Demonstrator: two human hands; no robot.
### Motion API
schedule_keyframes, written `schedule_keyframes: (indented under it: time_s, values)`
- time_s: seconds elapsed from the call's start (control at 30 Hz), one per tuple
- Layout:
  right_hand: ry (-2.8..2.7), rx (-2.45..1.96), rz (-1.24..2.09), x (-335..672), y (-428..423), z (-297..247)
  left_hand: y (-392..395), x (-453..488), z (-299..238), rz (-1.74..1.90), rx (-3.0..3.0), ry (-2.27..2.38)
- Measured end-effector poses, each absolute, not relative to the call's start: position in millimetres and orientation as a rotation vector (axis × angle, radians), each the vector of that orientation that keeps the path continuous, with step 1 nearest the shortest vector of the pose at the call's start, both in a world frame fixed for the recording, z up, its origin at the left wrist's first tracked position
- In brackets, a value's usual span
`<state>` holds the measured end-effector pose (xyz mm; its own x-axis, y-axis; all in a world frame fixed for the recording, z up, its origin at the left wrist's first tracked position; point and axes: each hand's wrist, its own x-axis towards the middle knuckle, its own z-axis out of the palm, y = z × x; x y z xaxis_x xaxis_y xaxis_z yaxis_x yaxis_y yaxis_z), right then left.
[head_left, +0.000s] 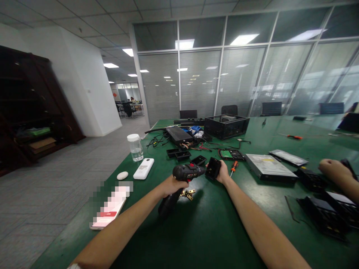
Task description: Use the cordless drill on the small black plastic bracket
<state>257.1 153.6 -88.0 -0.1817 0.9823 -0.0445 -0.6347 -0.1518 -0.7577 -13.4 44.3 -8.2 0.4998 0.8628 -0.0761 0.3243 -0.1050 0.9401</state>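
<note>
My left hand is wrapped round the grip of a black cordless drill, whose front end points right. My right hand holds up a small black plastic box, its fingers partly hidden behind it. The drill's tip is close to the box; whether they touch I cannot tell. Below the drill, several brass-coloured metal pieces lie on the green table. An orange-handled screwdriver rests just right of my right hand. Black open boxes lie behind the drill.
On the left are a jar, a white device and a phone. A black case, cables and a circuit board lie behind. An optical drive and another person's hand are at right.
</note>
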Motion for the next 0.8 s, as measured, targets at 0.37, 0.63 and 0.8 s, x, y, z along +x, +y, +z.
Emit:
schedule_keyframes:
  time_s: [0.37,0.63,0.8]
  values:
    - [-0.679,-0.733,1.569,251.7,152.5,-86.4,42.7,-13.2,-5.0,0.625,1.652,1.03]
    - [-0.684,-0.729,1.575,252.3,153.5,-87.5,42.3,-12.3,-5.9,0.647,1.634,1.041]
    - [-0.692,-0.707,1.561,251.8,152.4,-86.3,41.5,-11.7,-4.7,0.642,1.598,1.048]
